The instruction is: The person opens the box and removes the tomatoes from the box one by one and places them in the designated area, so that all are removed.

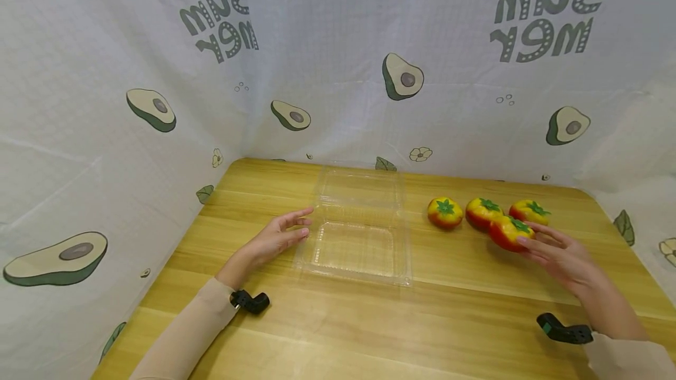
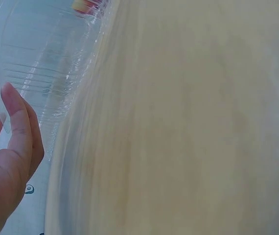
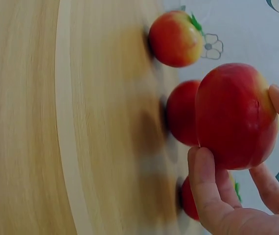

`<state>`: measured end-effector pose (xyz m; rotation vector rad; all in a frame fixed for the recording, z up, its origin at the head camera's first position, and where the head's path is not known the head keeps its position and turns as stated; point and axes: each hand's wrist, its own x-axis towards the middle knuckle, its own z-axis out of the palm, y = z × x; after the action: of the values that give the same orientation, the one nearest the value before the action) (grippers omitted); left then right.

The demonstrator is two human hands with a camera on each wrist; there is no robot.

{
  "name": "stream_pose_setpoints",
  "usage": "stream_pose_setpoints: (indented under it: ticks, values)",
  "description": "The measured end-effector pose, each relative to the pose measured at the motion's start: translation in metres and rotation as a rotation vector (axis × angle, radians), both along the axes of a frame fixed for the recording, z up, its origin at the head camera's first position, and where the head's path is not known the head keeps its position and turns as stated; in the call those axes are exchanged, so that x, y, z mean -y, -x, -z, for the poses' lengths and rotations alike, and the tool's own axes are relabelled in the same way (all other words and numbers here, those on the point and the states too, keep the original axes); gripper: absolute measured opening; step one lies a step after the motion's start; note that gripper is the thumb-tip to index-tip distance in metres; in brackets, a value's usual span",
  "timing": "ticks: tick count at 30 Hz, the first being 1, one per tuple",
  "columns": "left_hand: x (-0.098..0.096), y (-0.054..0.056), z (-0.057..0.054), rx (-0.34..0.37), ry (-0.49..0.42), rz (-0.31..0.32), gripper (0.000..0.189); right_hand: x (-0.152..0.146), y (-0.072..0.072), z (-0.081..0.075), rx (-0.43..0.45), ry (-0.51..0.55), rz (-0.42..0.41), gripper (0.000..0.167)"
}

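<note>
My right hand [image 1: 567, 260] holds a red and yellow tomato [image 1: 511, 233] with a green leafy top, thumb on one side and fingers on the other. In the right wrist view this tomato [image 3: 237, 117] is raised off the wooden surface, its shadow below. Behind it sit three similar tomatoes: one on the left [image 1: 445, 213], one in the middle [image 1: 483, 213] and one on the right [image 1: 530, 211]. My left hand [image 1: 274, 239] is at the left edge of a clear plastic clamshell box [image 1: 354, 277], fingers spread apart. In the left wrist view its fingertips [image 2: 13, 98] are right at the box's edge.
The box's lid [image 1: 361, 186] lies folded back toward the rear of the wooden table [image 1: 401, 333]. A white curtain [image 1: 338, 46] printed with avocados and lettering hangs behind and along the left side. Each forearm wears a black wrist camera mount [image 1: 250, 302].
</note>
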<state>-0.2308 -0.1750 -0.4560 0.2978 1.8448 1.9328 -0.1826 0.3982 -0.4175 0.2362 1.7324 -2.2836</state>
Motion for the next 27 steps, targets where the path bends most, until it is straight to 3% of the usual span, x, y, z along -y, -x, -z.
stream_pose_setpoints:
  ticks: [27]
  values:
    - [0.001, 0.0, 0.001, -0.005, -0.002, 0.004, 0.06, -0.043, -0.014, 0.002, 0.144, -0.114, 0.079, 0.031]
